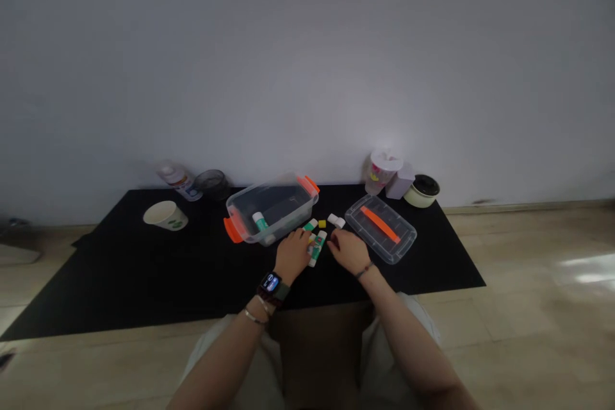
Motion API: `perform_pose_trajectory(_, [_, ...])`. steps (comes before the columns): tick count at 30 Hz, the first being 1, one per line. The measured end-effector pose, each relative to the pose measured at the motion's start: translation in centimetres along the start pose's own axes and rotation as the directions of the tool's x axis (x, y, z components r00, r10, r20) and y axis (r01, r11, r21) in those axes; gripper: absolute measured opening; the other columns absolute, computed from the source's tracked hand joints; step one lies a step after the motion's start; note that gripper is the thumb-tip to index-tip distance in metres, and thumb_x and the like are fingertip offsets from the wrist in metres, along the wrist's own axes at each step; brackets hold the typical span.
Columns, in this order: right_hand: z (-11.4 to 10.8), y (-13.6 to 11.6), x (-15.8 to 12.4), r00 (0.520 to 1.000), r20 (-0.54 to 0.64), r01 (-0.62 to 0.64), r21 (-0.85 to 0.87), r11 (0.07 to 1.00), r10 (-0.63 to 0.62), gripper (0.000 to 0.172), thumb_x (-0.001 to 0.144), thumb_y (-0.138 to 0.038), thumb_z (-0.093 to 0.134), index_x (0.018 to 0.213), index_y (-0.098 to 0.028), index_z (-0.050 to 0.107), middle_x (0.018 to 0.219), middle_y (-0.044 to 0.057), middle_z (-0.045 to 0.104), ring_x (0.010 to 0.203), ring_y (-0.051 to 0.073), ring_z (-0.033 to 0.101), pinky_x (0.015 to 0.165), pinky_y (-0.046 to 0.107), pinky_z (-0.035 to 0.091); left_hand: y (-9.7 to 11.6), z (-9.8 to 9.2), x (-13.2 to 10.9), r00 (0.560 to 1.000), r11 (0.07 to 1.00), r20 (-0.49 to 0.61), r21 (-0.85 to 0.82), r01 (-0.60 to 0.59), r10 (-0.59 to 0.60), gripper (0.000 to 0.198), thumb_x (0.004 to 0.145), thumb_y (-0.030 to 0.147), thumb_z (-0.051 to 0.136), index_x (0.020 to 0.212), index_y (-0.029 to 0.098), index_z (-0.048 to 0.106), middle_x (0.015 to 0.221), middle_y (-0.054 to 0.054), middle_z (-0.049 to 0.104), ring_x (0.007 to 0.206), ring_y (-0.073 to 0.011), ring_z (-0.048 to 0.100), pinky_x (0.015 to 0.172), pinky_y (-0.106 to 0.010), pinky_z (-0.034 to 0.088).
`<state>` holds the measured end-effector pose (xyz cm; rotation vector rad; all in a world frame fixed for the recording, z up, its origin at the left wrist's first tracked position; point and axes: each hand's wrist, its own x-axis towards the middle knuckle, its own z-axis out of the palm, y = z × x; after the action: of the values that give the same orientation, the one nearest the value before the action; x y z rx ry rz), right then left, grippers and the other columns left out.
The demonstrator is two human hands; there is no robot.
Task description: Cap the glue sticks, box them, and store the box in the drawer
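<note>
On a black mat lie several green-and-white glue sticks, with loose white caps and a small yellow piece just beyond them. My left hand, a watch on its wrist, rests knuckles-up with curled fingers touching the sticks. My right hand sits just right of them, fingers curled down onto the mat; what they hold, if anything, is hidden. A clear box with orange latches stands behind my left hand with one glue stick inside.
The box's clear lid with an orange strip lies to the right. A paper cup, a tipped bottle and a dark cup are at the back left. A plastic cup and a round bowl stand by the wall.
</note>
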<state>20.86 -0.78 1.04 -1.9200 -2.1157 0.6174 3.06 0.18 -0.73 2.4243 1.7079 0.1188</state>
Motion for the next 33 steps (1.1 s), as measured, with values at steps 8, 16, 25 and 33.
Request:
perform_pose_trajectory(8, [0.6, 3.9, 5.1, 0.982, -0.134, -0.155, -0.155, 0.976, 0.135, 0.034, 0.096, -0.033, 0.055, 0.127, -0.019, 0.058, 0.125, 0.014, 0.059, 0.118, 0.025, 0.053, 0.089, 0.031, 0.045, 1.0, 0.8, 0.5, 1.000, 1.000, 0.017, 0.007, -0.011, 0.011, 0.029, 0.096, 0.033, 0.048, 0.113, 0.017, 0.064, 0.119, -0.014, 0.061, 0.105, -0.0296, 0.061, 0.080, -0.038, 0.050])
perform_pose_trajectory(16, [1.8, 3.9, 5.5, 0.990, -0.060, -0.138, -0.193, 0.971, 0.129, 0.030, 0.096, -0.038, 0.056, 0.120, -0.021, 0.063, 0.123, 0.011, 0.059, 0.118, 0.024, 0.053, 0.088, 0.030, 0.046, 1.8, 2.3, 1.2, 1.000, 0.999, -0.002, 0.048, 0.019, -0.019, 0.035, 0.093, 0.041, 0.056, 0.113, 0.015, 0.065, 0.118, -0.016, 0.061, 0.106, -0.0316, 0.061, 0.081, -0.041, 0.051])
perform_pose_trajectory(25, [1.2, 3.2, 5.1, 0.978, 0.050, -0.195, -0.156, 0.968, 0.204, 0.034, 0.090, -0.020, 0.058, 0.123, -0.016, 0.055, 0.125, 0.012, 0.063, 0.117, 0.025, 0.057, 0.086, 0.029, 0.045, 2.4, 2.8, 0.9, 0.999, 0.998, 0.037, 0.058, 0.012, -0.014, 0.035, 0.088, 0.037, 0.061, 0.112, 0.012, 0.065, 0.115, -0.018, 0.062, 0.107, -0.0329, 0.060, 0.085, -0.043, 0.049])
perform_pose_trajectory(33, [-0.4, 3.5, 3.9, 0.974, 0.092, -0.189, -0.167, 0.968, 0.207, 0.038, 0.083, -0.014, 0.060, 0.121, -0.014, 0.053, 0.119, 0.015, 0.065, 0.110, 0.026, 0.063, 0.081, 0.029, 0.045, 2.2, 1.5, 0.7, 0.999, 0.997, -0.025, -0.076, 0.033, -0.035, 0.028, 0.090, 0.038, 0.056, 0.107, 0.016, 0.064, 0.117, -0.014, 0.064, 0.111, -0.0307, 0.060, 0.088, -0.039, 0.048])
